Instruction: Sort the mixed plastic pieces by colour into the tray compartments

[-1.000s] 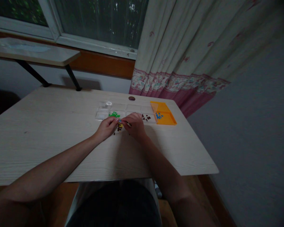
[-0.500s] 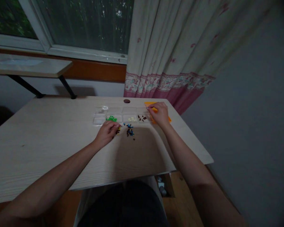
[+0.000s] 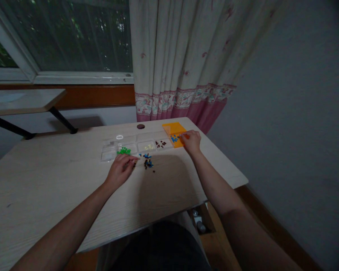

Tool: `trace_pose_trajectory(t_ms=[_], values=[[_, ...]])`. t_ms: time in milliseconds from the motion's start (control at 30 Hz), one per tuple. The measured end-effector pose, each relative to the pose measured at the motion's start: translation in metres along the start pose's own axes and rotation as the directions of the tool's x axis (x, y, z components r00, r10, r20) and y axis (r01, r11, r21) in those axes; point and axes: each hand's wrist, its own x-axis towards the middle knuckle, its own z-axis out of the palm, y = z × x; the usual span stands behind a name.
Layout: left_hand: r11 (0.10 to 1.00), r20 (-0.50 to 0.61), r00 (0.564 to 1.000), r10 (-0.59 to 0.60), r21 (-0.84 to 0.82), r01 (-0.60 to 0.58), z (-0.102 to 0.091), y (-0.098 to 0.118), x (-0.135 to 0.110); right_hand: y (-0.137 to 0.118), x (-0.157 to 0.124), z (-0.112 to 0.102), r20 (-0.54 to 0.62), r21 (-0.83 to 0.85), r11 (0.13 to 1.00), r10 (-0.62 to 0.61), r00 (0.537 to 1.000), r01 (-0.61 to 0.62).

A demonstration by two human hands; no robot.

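Observation:
A clear compartment box (image 3: 110, 153) lies on the wooden table (image 3: 59, 180), holding green beads (image 3: 124, 151), pale yellow beads (image 3: 147, 147) and dark brown beads (image 3: 160, 143) in separate cells. An orange tray (image 3: 173, 130) with blue beads (image 3: 174, 138) sits at its right end. My right hand (image 3: 192, 140) rests at the orange tray's near right corner, fingers curled toward it; what it pinches is too small to see. My left hand (image 3: 120, 169) lies on the table with fingers pinched beside a small loose pile of blue and dark beads (image 3: 148, 163).
A round cable hole (image 3: 140, 126) sits at the table's far edge. A second table (image 3: 19, 101) stands at the back left under the window. A flowered curtain (image 3: 180, 56) hangs behind, and a grey wall runs along the right.
My right hand left the loose pile and moved right to the orange tray. The left hand stayed by the pile. The view swung to the right.

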Motion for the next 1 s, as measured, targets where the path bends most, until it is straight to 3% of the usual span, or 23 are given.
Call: trace_pose_trajectory(t_ms=[167,433,600,667,767,833,867,933,1000], values=[[1.000,0.017,1.000,0.010,0.009,-0.010,-0.001,0.002,0.000,-0.005,-0.005,0.004,0.079,-0.055,0.994,-0.086,0.993,0.091],[0.999,0.020,0.999,0.036,0.002,-0.036,-0.001,0.004,0.001,-0.006,-0.005,-0.003,0.012,0.011,0.997,-0.083,0.997,0.082],[0.994,0.057,0.993,0.099,0.038,-0.101,-0.002,0.011,0.001,-0.029,-0.012,-0.005,0.017,0.130,0.959,-0.256,0.966,0.252],[0.987,0.111,0.985,0.135,0.076,-0.144,-0.002,0.015,0.000,-0.044,-0.019,-0.006,0.084,0.210,0.892,-0.424,0.902,0.400],[0.969,0.206,0.965,0.164,0.148,-0.196,-0.001,0.019,-0.001,-0.068,-0.032,-0.007,0.212,0.373,0.713,-0.689,0.693,0.594],[0.958,0.242,0.956,0.164,0.191,-0.213,0.001,0.021,-0.001,-0.082,-0.041,-0.009,0.270,0.461,0.617,-0.782,0.561,0.638],[0.954,0.249,0.955,0.160,0.209,-0.215,0.003,0.022,-0.001,-0.088,-0.046,-0.009,0.300,0.483,0.595,-0.802,0.517,0.642],[0.948,0.245,0.958,0.151,0.239,-0.210,0.006,0.023,0.000,-0.098,-0.054,-0.011,0.388,0.466,0.600,-0.799,0.460,0.650],[0.942,0.242,0.959,0.144,0.262,-0.208,0.009,0.023,0.000,-0.107,-0.061,-0.012,0.488,0.375,0.640,-0.751,0.445,0.670]])
